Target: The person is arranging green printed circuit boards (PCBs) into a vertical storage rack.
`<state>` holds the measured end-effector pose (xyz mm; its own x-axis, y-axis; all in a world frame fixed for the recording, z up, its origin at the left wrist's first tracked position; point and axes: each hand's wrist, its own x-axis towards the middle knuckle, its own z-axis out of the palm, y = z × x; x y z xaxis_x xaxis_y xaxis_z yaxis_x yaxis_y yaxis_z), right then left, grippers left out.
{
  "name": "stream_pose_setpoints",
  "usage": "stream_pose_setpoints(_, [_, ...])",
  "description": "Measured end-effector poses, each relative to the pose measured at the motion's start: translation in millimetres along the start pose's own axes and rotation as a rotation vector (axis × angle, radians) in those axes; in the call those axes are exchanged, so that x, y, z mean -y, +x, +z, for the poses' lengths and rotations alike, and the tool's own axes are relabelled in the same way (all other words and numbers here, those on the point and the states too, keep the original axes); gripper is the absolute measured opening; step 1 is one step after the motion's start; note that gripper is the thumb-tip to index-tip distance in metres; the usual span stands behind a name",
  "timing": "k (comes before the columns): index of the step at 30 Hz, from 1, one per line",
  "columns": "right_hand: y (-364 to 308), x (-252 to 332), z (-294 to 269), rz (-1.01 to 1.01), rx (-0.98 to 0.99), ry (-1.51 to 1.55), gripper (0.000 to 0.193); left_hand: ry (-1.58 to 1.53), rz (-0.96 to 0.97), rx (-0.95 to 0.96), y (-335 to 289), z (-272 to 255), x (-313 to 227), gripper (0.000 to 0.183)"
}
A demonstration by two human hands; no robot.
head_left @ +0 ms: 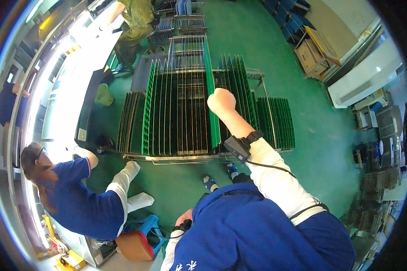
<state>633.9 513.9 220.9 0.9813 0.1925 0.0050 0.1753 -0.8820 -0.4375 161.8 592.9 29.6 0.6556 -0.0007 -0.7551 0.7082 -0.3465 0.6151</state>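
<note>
My right hand (222, 101) reaches forward with its fingers closed in a fist at the edge of a tall green panel (211, 90). That panel stands upright in a metal rack cart (178, 158) and faces me nearly edge-on. To its left, several thin upright panels (172, 122) stand in spaced rows. More green slotted panels (276, 122) stand close together on the right side of the cart. My left hand (184, 217) hangs low beside my body, and its fingers are mostly hidden. Wrist bands with cables are on both arms.
A seated co-worker (86, 198) is at the left, beside a bright workbench (72, 81). Another person (138, 22) stands beyond. A brown-topped stool (135, 246), a green bin (104, 95) and a white air conditioner (368, 74) stand around the green floor (316, 149).
</note>
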Motion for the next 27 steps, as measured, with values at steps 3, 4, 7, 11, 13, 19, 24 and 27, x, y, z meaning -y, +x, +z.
stream_pose_setpoints(3, [-1.3,3.4,4.9,0.01,-0.013,0.027,0.024,-0.033,0.023,-0.027,-1.7,4.4,5.5,0.047])
stream_pose_setpoints(4, [-0.1,3.8,5.1,0.019,-0.008,0.029,0.024,-0.032,0.037,-0.034,-1.0,5.3,6.6,0.047])
stream_pose_setpoints(7, [0.4,8.2,4.1,0.012,0.041,0.014,0.023,-0.061,0.11,-0.074,-0.9,7.9,11.6,0.046])
stream_pose_setpoints(11, [-8.9,21.4,-0.3,-0.006,0.106,0.041,0.021,-0.254,0.066,-0.099,2.8,22.2,33.4,0.047])
stream_pose_setpoints(13, [-10.1,17.9,5.3,-0.006,0.086,0.063,0.02,-0.228,0.056,-0.079,5.4,18.5,28.4,0.047])
stream_pose_setpoints(19, [-10.3,8.0,5.6,0.013,0.127,0.093,0.019,-0.042,-0.008,-0.022,7.4,4.7,5.3,0.048])
stream_pose_setpoints(24, [-10.0,-1.9,14.5,0.027,0.167,0.078,0.022,0.026,-0.049,0.008,4.8,0.5,-4.7,0.049])
stream_pose_setpoints(27, [-12.5,-2.5,12.1,0.003,0.147,0.095,0.032,0.055,-0.065,0.021,6.9,-1.7,-8.5,0.049])
